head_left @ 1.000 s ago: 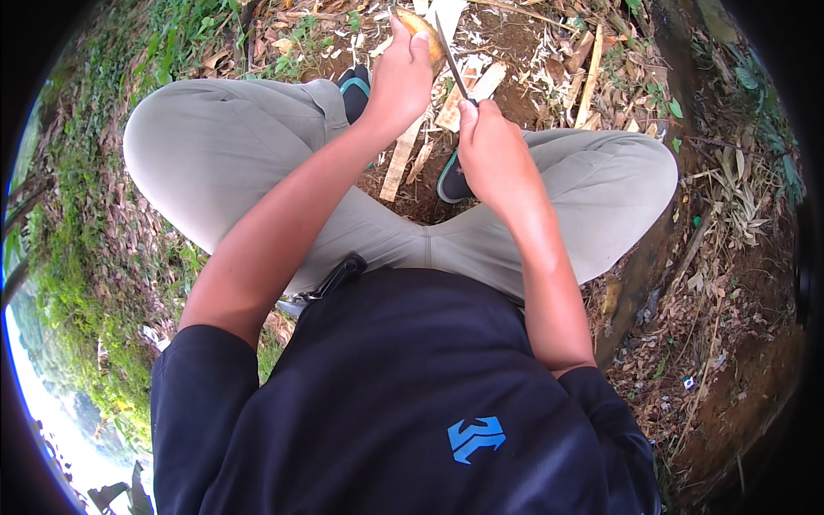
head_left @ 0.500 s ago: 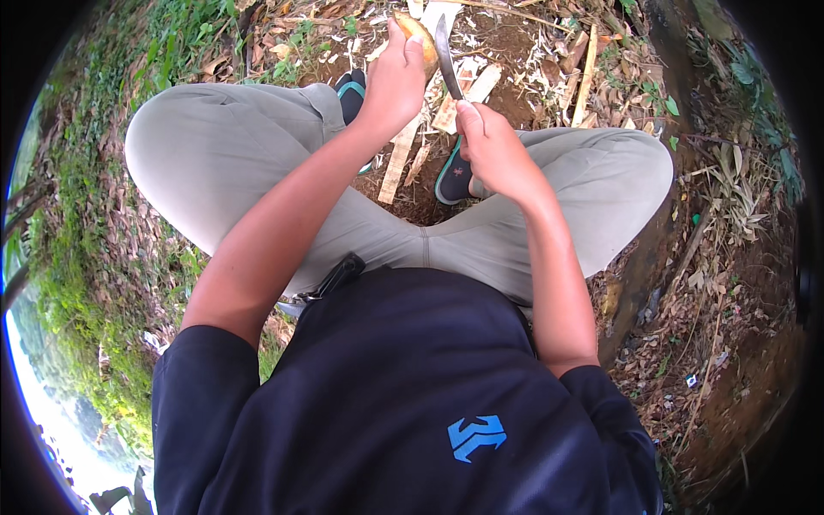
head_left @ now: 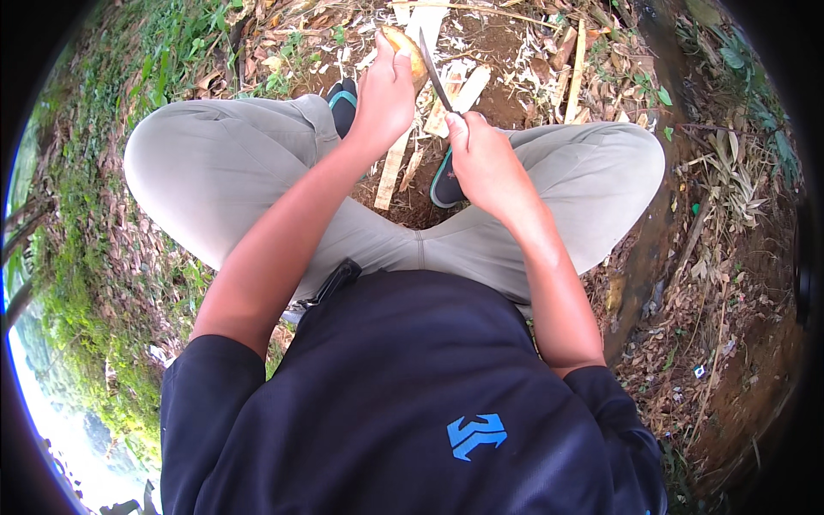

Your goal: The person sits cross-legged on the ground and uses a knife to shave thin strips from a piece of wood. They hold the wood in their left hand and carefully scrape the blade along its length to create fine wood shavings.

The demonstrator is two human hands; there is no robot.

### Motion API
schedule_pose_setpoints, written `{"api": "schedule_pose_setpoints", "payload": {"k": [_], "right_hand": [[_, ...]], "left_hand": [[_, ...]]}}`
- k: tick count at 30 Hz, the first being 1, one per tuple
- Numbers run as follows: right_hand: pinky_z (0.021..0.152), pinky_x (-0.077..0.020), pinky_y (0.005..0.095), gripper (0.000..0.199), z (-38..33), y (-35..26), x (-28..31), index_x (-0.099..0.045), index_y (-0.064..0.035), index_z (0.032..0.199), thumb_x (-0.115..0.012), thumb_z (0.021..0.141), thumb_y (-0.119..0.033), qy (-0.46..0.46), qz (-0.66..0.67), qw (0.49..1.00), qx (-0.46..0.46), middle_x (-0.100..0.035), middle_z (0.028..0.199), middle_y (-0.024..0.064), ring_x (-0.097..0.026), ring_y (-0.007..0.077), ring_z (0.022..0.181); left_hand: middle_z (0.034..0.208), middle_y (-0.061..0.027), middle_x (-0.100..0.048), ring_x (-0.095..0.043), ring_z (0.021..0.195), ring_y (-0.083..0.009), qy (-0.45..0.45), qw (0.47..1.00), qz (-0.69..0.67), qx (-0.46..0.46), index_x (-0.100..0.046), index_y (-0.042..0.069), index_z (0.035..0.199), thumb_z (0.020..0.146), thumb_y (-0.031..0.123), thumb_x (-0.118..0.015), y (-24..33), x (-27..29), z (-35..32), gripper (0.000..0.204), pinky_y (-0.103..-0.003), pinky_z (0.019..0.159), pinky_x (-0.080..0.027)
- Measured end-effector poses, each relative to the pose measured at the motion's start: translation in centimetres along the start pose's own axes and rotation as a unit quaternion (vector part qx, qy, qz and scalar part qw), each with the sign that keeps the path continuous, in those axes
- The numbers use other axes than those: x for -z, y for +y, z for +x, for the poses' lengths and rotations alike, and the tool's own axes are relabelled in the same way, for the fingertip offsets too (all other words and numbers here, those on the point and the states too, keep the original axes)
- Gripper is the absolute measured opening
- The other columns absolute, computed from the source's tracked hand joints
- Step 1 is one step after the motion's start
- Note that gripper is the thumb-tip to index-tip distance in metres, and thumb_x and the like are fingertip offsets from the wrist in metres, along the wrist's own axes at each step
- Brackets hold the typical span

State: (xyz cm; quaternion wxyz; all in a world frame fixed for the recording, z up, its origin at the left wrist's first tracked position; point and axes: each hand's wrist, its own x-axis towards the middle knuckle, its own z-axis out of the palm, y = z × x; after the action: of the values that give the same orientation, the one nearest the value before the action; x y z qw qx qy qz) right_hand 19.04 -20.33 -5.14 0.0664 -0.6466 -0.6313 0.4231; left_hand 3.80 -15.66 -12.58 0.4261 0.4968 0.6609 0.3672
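My left hand [head_left: 386, 96] is closed around a pale yellow-brown piece, apparently carved wood [head_left: 412, 58], with a rounded outer edge. My right hand [head_left: 487, 159] grips a knife [head_left: 436, 75], its handle hidden in the fist. The narrow, dark blade points up and away, leaning left. Its tip lies close beside the piece's right side; whether they touch, I cannot tell. Both hands are held out over the ground between my bent knees.
Split wood strips [head_left: 392, 172] and a short wood slab [head_left: 468, 90] lie on brown soil among pale shavings. My dark shoes [head_left: 448, 184] rest near them. Dry leaves and green plants [head_left: 163, 56] cover the ground around. A black object [head_left: 341, 279] is at my waist.
Both hands have shifted slightly left. The right hand has come a little nearer to me, and the knife blade now tilts further left beside the wood piece.
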Motion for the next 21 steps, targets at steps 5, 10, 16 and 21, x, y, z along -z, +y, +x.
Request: {"api": "schedule_pose_setpoints", "payload": {"k": [5, 10, 16, 21], "right_hand": [[0.079, -0.0496, 0.0583, 0.043, -0.8, 0.1, -0.7, -0.054, 0.008, 0.102, -0.038, 0.106, -0.032, 0.031, -0.052, 0.998, -0.019, -0.065, 0.084, 0.035, -0.065, 0.0518, 0.087], [0.079, -0.0508, 0.0582, 0.042, -0.9, -0.6, -1.0, -0.055, 0.0075, 0.099, -0.039, 0.106, -0.031, 0.049, -0.089, 0.994, -0.032, -0.065, 0.083, 0.0354, -0.065, 0.0526, 0.086], [0.081, -0.051, 0.0579, 0.042, -0.5, -1.1, -0.3, -0.056, 0.0094, 0.098, -0.042, 0.105, -0.029, 0.032, -0.078, 0.996, -0.012, -0.065, 0.084, 0.0365, -0.065, 0.0532, 0.087], [0.083, -0.0502, 0.0576, 0.042, -0.1, -0.8, -0.3, -0.056, 0.0105, 0.099, -0.041, 0.105, -0.028, 0.023, -0.054, 0.998, -0.007, -0.065, 0.087, 0.0378, -0.064, 0.0539, 0.089]], "left_hand": [[0.093, -0.0295, -0.065, -0.067, 0.089, -0.0405, -0.024, 1.0, 0.008, 0.014, -0.018, -0.012, 0.151, 0.106, 0.025, -0.036, 1.2, 0.0, -0.7, 0.061, -0.047, 0.083, -0.049], [0.089, -0.0294, -0.065, -0.067, 0.084, -0.0421, -0.002, 0.999, 0.047, -0.022, -0.016, -0.014, 0.15, 0.106, 0.023, -0.036, 1.1, -0.4, -1.1, 0.061, -0.049, 0.079, -0.049], [0.085, -0.0297, -0.065, -0.066, 0.081, -0.0434, 0.01, 0.997, 0.061, -0.052, -0.012, -0.015, 0.15, 0.106, 0.021, -0.034, 0.5, -0.5, -1.3, 0.061, -0.05, 0.076, -0.05], [0.082, -0.0287, -0.065, -0.066, 0.078, -0.0439, 0.016, 0.996, 0.058, -0.07, -0.012, -0.013, 0.15, 0.106, 0.021, -0.033, 0.6, -0.4, -1.1, 0.06, -0.051, 0.074, -0.049]]}}
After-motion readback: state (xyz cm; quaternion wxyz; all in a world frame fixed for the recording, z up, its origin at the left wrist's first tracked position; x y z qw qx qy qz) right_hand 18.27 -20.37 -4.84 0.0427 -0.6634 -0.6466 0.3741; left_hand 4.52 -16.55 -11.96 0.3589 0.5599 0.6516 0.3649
